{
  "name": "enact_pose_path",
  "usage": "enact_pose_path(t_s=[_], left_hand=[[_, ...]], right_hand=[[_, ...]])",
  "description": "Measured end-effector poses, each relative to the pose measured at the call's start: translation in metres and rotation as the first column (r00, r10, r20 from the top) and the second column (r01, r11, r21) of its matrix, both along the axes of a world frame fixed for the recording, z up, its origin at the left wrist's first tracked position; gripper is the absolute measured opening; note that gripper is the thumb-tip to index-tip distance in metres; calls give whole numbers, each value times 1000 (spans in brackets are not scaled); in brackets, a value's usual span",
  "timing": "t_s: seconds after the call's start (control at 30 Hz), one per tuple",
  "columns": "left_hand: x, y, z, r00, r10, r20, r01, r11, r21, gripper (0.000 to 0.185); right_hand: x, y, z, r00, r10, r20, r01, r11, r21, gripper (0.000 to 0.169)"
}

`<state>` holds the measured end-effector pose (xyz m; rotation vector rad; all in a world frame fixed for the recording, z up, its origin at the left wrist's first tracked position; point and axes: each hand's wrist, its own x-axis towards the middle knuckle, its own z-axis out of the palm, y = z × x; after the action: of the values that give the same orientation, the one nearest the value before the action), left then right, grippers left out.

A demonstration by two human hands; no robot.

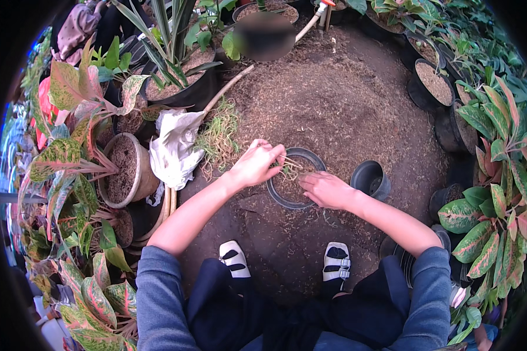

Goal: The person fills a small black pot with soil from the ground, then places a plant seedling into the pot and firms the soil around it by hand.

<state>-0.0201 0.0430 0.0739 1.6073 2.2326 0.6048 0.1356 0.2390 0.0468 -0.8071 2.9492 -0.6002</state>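
Between my feet and a mound of loose brown potting mix (316,101) stands a round black plastic pot (285,203) filled with the mix. My left hand (260,163) is at the pot's left rim, its fingers pinching a few thin, pale plant stems (292,163) that reach over the pot. My right hand (327,189) rests low over the right part of the pot, fingertips at the mix; whether it grips anything is hidden. Just right of it a small black plastic pot (371,180) leans on the ground, drainage holes showing. A heap of thin green cuttings (221,134) lies left of the mound.
A crumpled white plastic bag (174,147) lies at the left beside a beige pot (136,175) and a hose (226,87). Potted plants with pink-green leaves (467,215) line both sides. A pipe with a red-handled tap (320,13) rises at the top. Another person (77,30) is at upper left.
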Motion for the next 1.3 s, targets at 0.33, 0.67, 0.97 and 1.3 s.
enact_pose_path(t_s=[0.33,0.67,0.97,1.3], left_hand=[[-4,1,3,998,-45,-45,47,998,49,28],[-3,10,3,990,-89,-112,96,994,57,26],[-2,1,2,992,-94,-89,98,994,50,22],[-1,-3,-4,993,-75,-96,80,996,42,21]], right_hand=[[0,-49,-8,1000,8,-8,-9,986,-168,46],[-18,-65,-2,943,-129,306,167,981,-101,50],[-2,-12,0,946,265,188,-295,942,159,51],[6,12,-5,991,99,87,-109,987,115,40]])
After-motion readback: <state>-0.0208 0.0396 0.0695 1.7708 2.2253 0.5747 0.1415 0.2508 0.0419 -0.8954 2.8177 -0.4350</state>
